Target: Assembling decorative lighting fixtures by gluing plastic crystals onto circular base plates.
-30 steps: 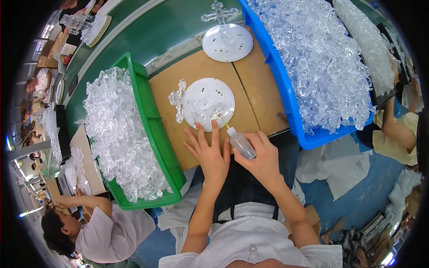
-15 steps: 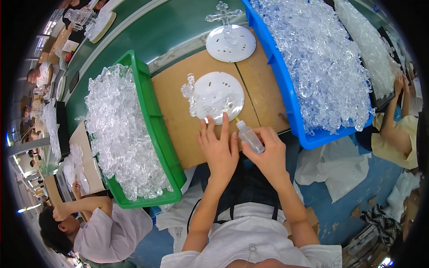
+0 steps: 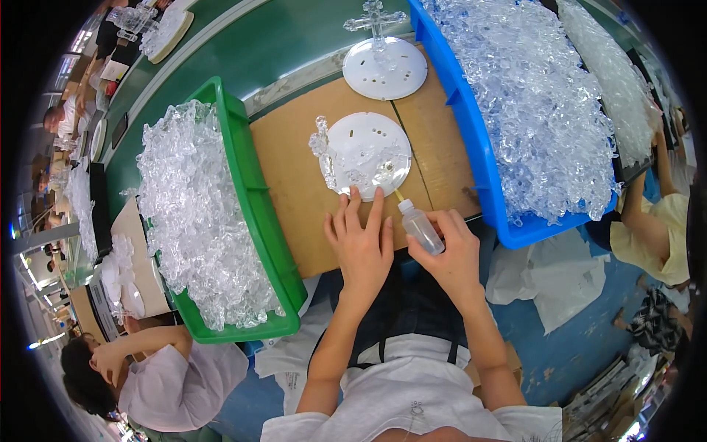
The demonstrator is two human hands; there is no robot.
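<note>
A white round disc [image 3: 377, 144] with small holes lies on the cardboard in front of me, with clear plastic parts on its near half. A clear ornate piece [image 3: 322, 151] stands at the disc's left edge. My left hand [image 3: 362, 247] has its fingers spread, their tips at the disc's near rim. In my right hand [image 3: 453, 258] is a small clear squeeze bottle [image 3: 421, 227], tilted, its thin yellowish nozzle pointing up and left at the disc's near right edge. Beyond stands a second white disc [image 3: 384, 77] bearing an upright clear cross [image 3: 375, 23].
A green crate [image 3: 249, 188] of clear plastic pieces stands at my left. At my right is a blue crate [image 3: 482, 173] full of similar pieces. Cardboard [image 3: 283, 158] covers the worktop between them. Co-workers sit at far left and far right.
The disc with its clear parts has shifted slightly right and away. My right hand and the bottle have moved a little right, the nozzle now lying farther right on the disc's edge.
</note>
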